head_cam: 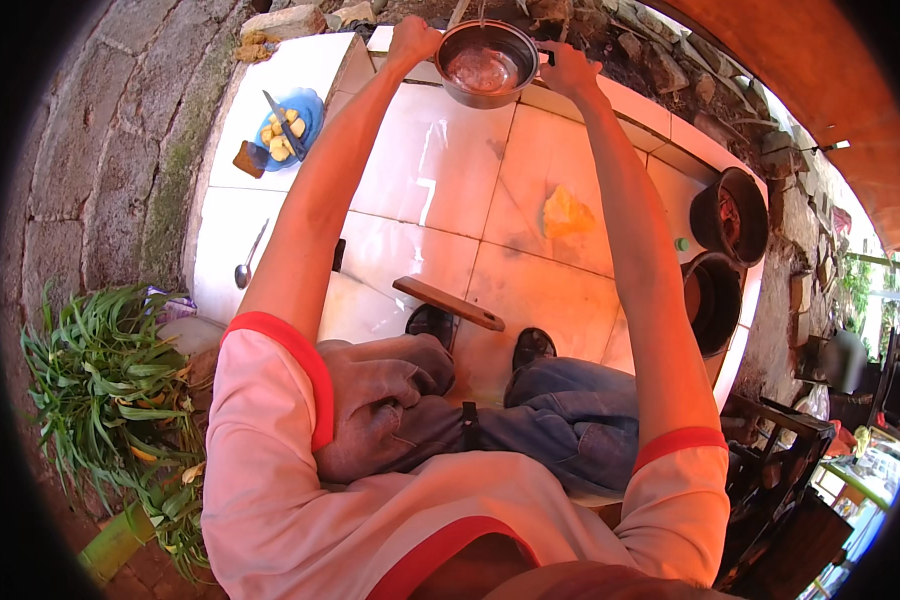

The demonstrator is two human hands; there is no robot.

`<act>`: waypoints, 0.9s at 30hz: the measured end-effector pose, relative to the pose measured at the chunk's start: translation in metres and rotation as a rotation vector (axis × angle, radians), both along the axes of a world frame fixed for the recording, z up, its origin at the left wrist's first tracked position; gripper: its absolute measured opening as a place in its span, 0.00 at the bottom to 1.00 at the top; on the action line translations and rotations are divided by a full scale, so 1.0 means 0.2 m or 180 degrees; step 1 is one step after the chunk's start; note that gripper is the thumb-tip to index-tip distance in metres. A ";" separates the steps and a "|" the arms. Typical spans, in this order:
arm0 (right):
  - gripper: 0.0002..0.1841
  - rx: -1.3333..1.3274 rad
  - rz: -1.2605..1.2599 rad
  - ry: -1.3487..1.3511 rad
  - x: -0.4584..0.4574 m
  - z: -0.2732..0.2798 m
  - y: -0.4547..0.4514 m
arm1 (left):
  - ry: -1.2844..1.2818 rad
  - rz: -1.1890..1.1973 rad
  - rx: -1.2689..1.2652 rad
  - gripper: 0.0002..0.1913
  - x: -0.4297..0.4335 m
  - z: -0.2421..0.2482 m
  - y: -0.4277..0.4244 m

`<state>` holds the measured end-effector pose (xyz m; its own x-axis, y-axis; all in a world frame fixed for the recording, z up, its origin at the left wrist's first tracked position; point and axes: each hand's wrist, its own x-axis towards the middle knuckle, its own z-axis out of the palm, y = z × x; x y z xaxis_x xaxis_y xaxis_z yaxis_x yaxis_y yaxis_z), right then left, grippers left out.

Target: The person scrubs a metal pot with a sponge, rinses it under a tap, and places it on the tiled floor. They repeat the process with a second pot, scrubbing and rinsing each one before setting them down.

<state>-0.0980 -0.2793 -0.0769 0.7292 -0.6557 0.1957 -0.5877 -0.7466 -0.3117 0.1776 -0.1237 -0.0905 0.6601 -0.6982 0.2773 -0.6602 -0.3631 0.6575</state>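
Both my arms reach out to a metal pot (486,67) at the top of the view, with some liquid in its bottom. My right hand (570,69) is closed on the pot's dark side handle. On the pot's other side, my left hand (414,41) is closed against its rim; the handle there is hidden by the fingers. A blue plate (311,112) to the left holds peeled pale pieces, probably potatoes, and a knife (288,127). Below it lies a metal spoon (244,274). A wooden bar with a hole (450,303) lies near my feet.
An orange-yellow crumpled piece (567,213) lies on the tiles (450,180). Two dark pots (750,202) (724,300) stand at the right, beside a green cap (682,244). A low tiled ledge (645,116) and stones edge the far side. Leafy plants (112,382) grow at the left.
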 end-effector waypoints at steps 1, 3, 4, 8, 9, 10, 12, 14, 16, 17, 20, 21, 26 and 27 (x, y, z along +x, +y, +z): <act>0.29 0.0051 0.0027 0.0020 0.01 0.01 0.01 | -0.0083 0.0038 -0.0023 0.12 0.03 -0.02 0.01; 0.29 0.0142 0.0040 0.0074 0.02 0.01 0.00 | -0.0234 0.0074 -0.0080 0.12 0.03 -0.03 0.01; 0.29 0.0104 0.0023 0.0060 0.01 0.00 0.00 | -0.0156 0.0034 -0.0038 0.13 0.02 -0.03 0.00; 0.29 0.0035 0.0011 0.0017 0.00 -0.02 -0.01 | -0.0114 -0.0044 0.0068 0.13 0.00 -0.01 0.00; 0.29 0.0041 0.0022 0.0012 0.01 -0.01 0.00 | -0.0168 -0.0044 0.0082 0.13 0.00 -0.01 0.01; 0.29 0.0066 0.0026 0.0028 0.01 -0.01 0.00 | -0.0163 -0.0024 0.0097 0.13 0.01 -0.01 0.02; 0.30 0.0111 0.0022 0.0064 0.01 0.00 0.01 | -0.0148 0.0004 0.0122 0.12 0.00 -0.01 0.02; 0.30 0.0109 0.0036 0.0046 0.00 0.00 0.00 | -0.0064 0.0012 0.0057 0.14 -0.02 0.01 0.02; 0.30 0.0079 0.0048 0.0015 0.00 -0.01 0.01 | 0.0009 0.0059 0.0024 0.15 -0.04 0.01 0.02; 0.30 0.0046 0.0047 -0.0002 -0.01 -0.01 0.01 | 0.0045 0.0095 0.0020 0.14 -0.06 0.01 0.02; 0.29 0.0115 0.0023 0.0014 -0.02 0.00 0.02 | 0.0117 0.0119 0.0112 0.14 -0.07 0.00 0.02; 0.29 0.0166 0.0017 0.0028 -0.02 0.00 0.02 | 0.0133 0.0119 0.0159 0.14 -0.06 0.00 0.02; 0.29 -0.0014 0.0013 0.0046 -0.03 0.02 0.01 | 0.0084 0.0044 0.0164 0.14 -0.05 -0.01 0.00; 0.29 -0.0003 0.0015 0.0073 -0.03 0.02 0.02 | 0.0086 0.0028 0.0175 0.14 -0.05 -0.01 0.00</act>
<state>-0.1034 -0.2762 -0.0729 0.7366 -0.6521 0.1794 -0.5912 -0.7496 -0.2975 0.1681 -0.1237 -0.0929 0.6729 -0.7060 0.2207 -0.6391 -0.4047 0.6540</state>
